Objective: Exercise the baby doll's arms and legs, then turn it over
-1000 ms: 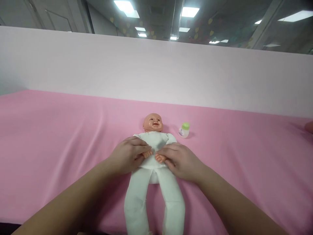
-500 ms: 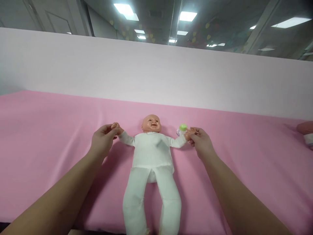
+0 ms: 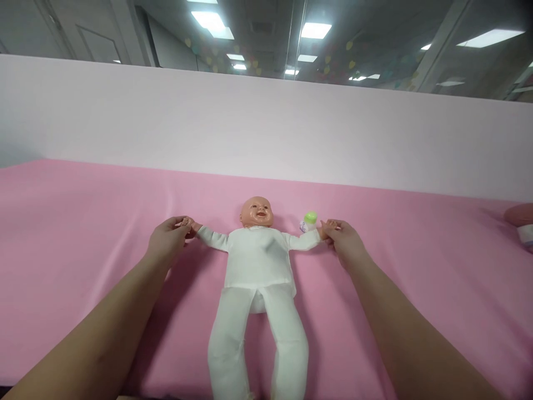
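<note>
On the pink-sheeted bed [image 3: 83, 222], the left hand [image 3: 166, 240] and right hand [image 3: 343, 241] each pinch a tiny hand of the white-suited plastic baby doll [image 3: 257, 261], its arms spread wide; a small green-capped bottle [image 3: 308, 221] stands just beside the right hand.

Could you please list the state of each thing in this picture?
Doll: on its back, arms spread wide.
Left hand: closed on the doll's hand.
Right hand: closed on the doll's other hand.
Bottle: upright, green cap on.
Pink sheet: spread flat, slightly creased.
</note>
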The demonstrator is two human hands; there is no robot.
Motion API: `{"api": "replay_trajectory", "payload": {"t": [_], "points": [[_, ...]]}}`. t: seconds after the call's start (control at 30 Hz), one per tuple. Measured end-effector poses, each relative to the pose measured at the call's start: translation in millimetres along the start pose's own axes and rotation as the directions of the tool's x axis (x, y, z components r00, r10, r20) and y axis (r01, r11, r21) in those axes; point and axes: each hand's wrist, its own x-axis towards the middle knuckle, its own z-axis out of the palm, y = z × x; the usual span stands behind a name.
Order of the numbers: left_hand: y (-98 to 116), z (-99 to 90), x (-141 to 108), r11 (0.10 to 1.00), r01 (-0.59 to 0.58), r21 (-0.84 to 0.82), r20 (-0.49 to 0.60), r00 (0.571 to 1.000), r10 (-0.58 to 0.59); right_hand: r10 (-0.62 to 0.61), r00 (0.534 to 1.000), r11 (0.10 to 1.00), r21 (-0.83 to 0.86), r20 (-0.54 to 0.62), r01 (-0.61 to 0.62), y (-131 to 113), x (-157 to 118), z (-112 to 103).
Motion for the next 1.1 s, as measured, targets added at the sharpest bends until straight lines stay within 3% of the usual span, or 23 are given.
{"api": "replay_trajectory", "payload": {"t": [0.1, 0.2, 0.27, 0.37, 0.43, 0.5, 0.6, 0.7, 0.77, 0.8, 0.87, 0.93, 0.97, 1.03, 1.1], "points": [[27, 8.4, -27, 0.989, -0.146, -0.011, -0.041, 0.988, 0.146, -0.165, 0.986, 0.986, -0.015, -0.027, 0.165, -17, -20, 10], [50, 21.6, -59, 0.911, -0.401, 0.098, 0.028, 0.916, 0.4, -0.367, 0.927, 0.922, -0.1, 0.081, 0.374, -30, -46, 25], [57, 31.4, -76, 0.788, -0.596, 0.152, 0.16, 0.802, 0.576, -0.493, 0.838, 0.822, -0.19, 0.232, 0.536, -35, -63, 36], [57, 43.6, -90, 0.569, -0.816, 0.101, 0.345, 0.565, 0.749, -0.598, 0.641, 0.611, -0.244, 0.482, 0.753, -39, -81, 50], [54, 48.5, -92, 0.462, -0.883, 0.078, 0.418, 0.45, 0.789, -0.607, 0.527, 0.507, -0.221, 0.594, 0.833, -40, -87, 57], [54, 50.7, -92, 0.387, -0.916, 0.103, 0.482, 0.387, 0.786, -0.584, 0.458, 0.439, -0.213, 0.67, 0.873, -41, -91, 62], [58, 51.0, -94, 0.3, -0.942, 0.153, 0.577, 0.332, 0.747, -0.534, 0.404, 0.376, -0.219, 0.743, 0.9, -42, -93, 67], [61, 50.9, -96, 0.26, -0.951, 0.17, 0.62, 0.308, 0.721, -0.513, 0.391, 0.356, -0.225, 0.765, 0.907, -42, -95, 70], [62, 50.5, -97, 0.315, -0.935, 0.162, 0.584, 0.349, 0.733, -0.538, 0.413, 0.397, -0.211, 0.735, 0.893, -40, -94, 69], [61, 49.7, -96, 0.379, -0.911, 0.16, 0.543, 0.402, 0.737, -0.558, 0.446, 0.44, -0.206, 0.7, 0.874, -38, -92, 68], [59, 46.5, -91, 0.562, -0.808, 0.178, 0.416, 0.579, 0.701, -0.581, 0.577, 0.567, -0.223, 0.574, 0.793, -34, -86, 62], [56, 40.6, -82, 0.758, -0.628, 0.179, 0.26, 0.773, 0.579, -0.54, 0.755, 0.729, -0.24, 0.372, 0.641, -29, -74, 52], [54, 36.8, -75, 0.836, -0.525, 0.161, 0.175, 0.849, 0.499, -0.488, 0.834, 0.807, -0.231, 0.256, 0.543, -27, -67, 46], [46, 28.0, -60, 0.935, -0.339, 0.108, 0.029, 0.941, 0.338, -0.34, 0.938, 0.923, -0.171, 0.064, 0.346, -21, -48, 33], [36, 18.7, -42, 0.979, -0.185, 0.086, -0.079, 0.978, 0.192, -0.182, 0.982, 0.979, -0.104, -0.042, 0.177, -12, -29, 20]]}}
